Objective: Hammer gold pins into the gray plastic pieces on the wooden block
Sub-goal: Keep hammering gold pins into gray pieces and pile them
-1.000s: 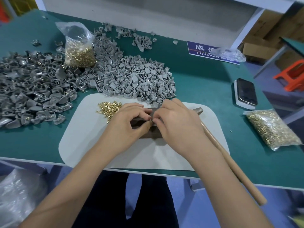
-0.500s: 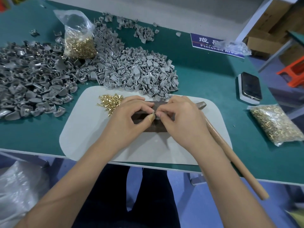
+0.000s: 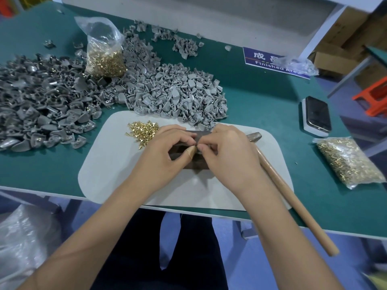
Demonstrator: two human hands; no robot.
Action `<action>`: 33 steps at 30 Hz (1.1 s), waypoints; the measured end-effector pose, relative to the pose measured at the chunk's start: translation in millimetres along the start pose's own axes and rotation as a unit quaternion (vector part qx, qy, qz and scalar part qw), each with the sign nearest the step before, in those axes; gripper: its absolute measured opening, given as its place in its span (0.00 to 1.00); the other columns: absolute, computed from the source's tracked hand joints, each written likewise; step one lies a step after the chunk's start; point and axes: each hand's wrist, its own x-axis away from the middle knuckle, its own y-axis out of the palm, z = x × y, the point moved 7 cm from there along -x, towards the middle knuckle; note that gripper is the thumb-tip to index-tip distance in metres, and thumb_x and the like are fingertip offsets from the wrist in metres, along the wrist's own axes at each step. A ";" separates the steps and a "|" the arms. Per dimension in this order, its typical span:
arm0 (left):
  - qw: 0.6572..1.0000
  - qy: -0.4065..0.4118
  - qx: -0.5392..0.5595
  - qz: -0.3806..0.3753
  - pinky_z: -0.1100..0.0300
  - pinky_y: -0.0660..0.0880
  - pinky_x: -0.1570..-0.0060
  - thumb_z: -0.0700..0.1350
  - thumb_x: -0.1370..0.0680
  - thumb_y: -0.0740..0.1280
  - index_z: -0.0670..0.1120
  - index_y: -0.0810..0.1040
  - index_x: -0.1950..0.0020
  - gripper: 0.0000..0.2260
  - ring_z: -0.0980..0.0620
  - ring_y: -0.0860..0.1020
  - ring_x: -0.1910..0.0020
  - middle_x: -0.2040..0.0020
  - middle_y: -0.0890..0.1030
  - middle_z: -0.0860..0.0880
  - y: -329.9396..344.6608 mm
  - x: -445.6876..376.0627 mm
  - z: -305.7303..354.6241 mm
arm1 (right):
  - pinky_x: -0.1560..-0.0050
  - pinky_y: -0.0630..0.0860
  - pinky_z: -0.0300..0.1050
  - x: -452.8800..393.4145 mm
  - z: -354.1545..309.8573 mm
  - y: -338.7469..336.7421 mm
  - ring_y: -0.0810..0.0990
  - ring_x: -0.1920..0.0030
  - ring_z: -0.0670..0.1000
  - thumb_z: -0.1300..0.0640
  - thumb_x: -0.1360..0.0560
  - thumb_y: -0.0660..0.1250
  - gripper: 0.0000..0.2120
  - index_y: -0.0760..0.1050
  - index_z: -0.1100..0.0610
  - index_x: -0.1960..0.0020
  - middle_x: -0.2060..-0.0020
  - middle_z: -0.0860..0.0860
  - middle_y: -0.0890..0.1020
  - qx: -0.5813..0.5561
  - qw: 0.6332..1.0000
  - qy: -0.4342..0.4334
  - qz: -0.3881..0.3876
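- Gray plastic pieces (image 3: 178, 95) lie heaped across the green table (image 3: 261, 105), the nearest mound spilling onto the far edge of a pale mat (image 3: 109, 174) where a person works.
- Both hands meet over a dark wooden block (image 3: 195, 166) at the middle of the mat; the block is mostly hidden beneath them.
- The left hand (image 3: 165, 155) has its fingers curled, thumb tip pressed toward the right hand's fingertips; the right hand (image 3: 226, 155) is curled the same way. They appear to pinch something small between them over the block, too small to make out.
- Loose gold pins (image 3: 143, 130) sit in a small pile on the mat, just beside the left hand.
- A hammer (image 3: 293, 201) lies idle on the mat to the right, its head near the right hand, its wooden handle running out past the table's edge.
- Two bags of pins, one bag (image 3: 104, 57) among the far heaps and another bag (image 3: 349, 162) at right, suggest plenty of stock remains.
- Judged from this: a piece or pin is being set in place, the striking not yet begun. A darker heap (image 3: 41, 97) at left may be finished work, though that cannot be confirmed.
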 end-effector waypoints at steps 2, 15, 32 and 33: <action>1.000 0.001 -0.006 -0.001 0.60 0.71 0.36 0.40 0.24 0.74 0.48 0.83 0.51 0.04 0.55 0.75 0.37 0.47 0.83 0.56 0.1 -0.1 1.2 | 0.67 0.60 0.43 2.9 4.0 2.9 0.69 0.56 0.46 0.53 0.22 0.69 0.07 0.83 0.47 0.57 0.64 0.45 0.70 -0.022 1.000 0.006 0.018; 1.000 -0.015 0.021 0.001 0.63 0.69 0.35 0.42 0.24 0.74 0.50 0.84 0.52 0.03 0.55 0.76 0.37 0.46 0.83 0.59 -1.8 1.3 -1.9 | 0.45 0.71 0.56 66.8 130.1 9.2 0.69 0.38 0.62 0.44 0.20 0.66 0.21 0.75 0.52 0.31 0.40 0.58 0.75 0.034 0.948 0.315 0.032; 0.999 -0.026 0.020 0.005 0.61 0.67 0.36 0.47 0.25 0.77 0.54 0.85 0.55 0.03 0.54 0.76 0.40 0.47 0.83 0.59 -4.0 1.0 -6.9 | 0.70 0.66 0.36 61.5 53.2 -10.0 0.69 0.71 0.43 0.48 0.15 0.60 0.06 0.76 0.44 0.47 0.70 0.42 0.75 -0.295 0.947 0.124 -0.007; 0.999 -0.026 0.020 0.004 0.61 0.67 0.36 0.47 0.25 0.76 0.55 0.85 0.55 0.03 0.54 0.76 0.40 0.47 0.83 0.60 -4.3 0.9 -7.0 | 0.69 0.66 0.36 62.3 50.3 -6.3 0.69 0.71 0.44 0.50 0.15 0.60 0.07 0.75 0.45 0.49 0.69 0.42 0.77 -0.284 0.951 0.123 -0.006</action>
